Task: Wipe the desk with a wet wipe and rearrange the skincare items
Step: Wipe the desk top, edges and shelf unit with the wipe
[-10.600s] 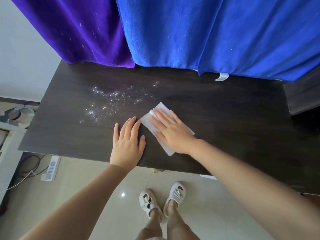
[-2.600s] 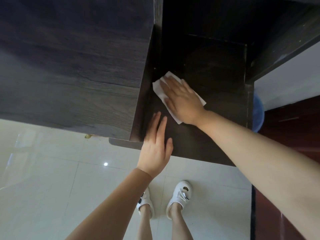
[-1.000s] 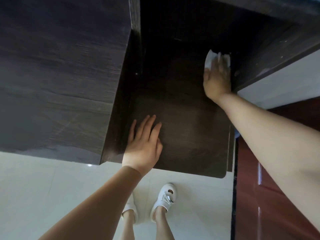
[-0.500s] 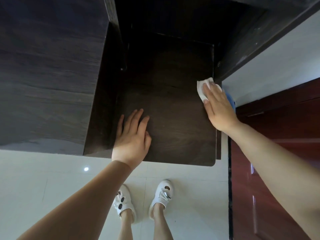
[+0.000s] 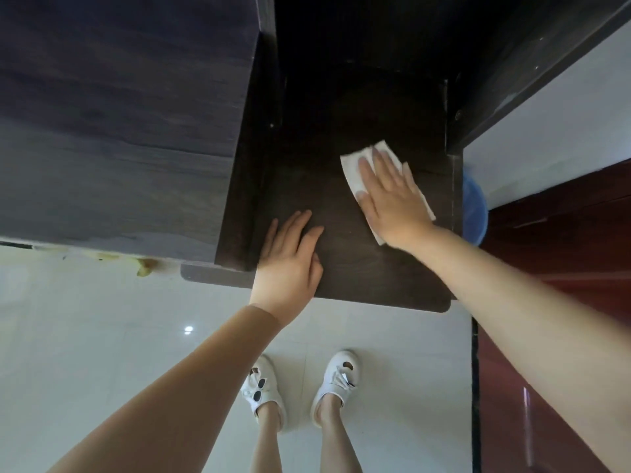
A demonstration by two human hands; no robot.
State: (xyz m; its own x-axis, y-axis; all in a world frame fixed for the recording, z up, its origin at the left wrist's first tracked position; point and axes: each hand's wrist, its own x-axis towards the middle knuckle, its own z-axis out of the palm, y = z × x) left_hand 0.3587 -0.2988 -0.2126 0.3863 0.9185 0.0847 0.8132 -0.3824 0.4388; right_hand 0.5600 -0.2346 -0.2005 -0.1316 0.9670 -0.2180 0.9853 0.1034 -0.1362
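A white wet wipe (image 5: 351, 169) lies flat on the dark lower shelf (image 5: 358, 268) beside the desk. My right hand (image 5: 392, 199) presses on the wipe with fingers spread, covering most of it. My left hand (image 5: 290, 257) rests flat and empty on the shelf's front left part, near the edge. The higher dark wood desk top (image 5: 119, 114) fills the upper left. No skincare items are in view.
A dark side panel (image 5: 454, 124) walls the shelf on the right, with a blue round object (image 5: 474, 209) behind it. A red-brown door (image 5: 553, 302) stands at right. White floor tiles (image 5: 102, 336) and my white shoes (image 5: 336, 380) lie below.
My right hand has slid the wipe from the shelf's right edge toward the middle and spread it flatter. My left hand stays planted on the shelf's front.
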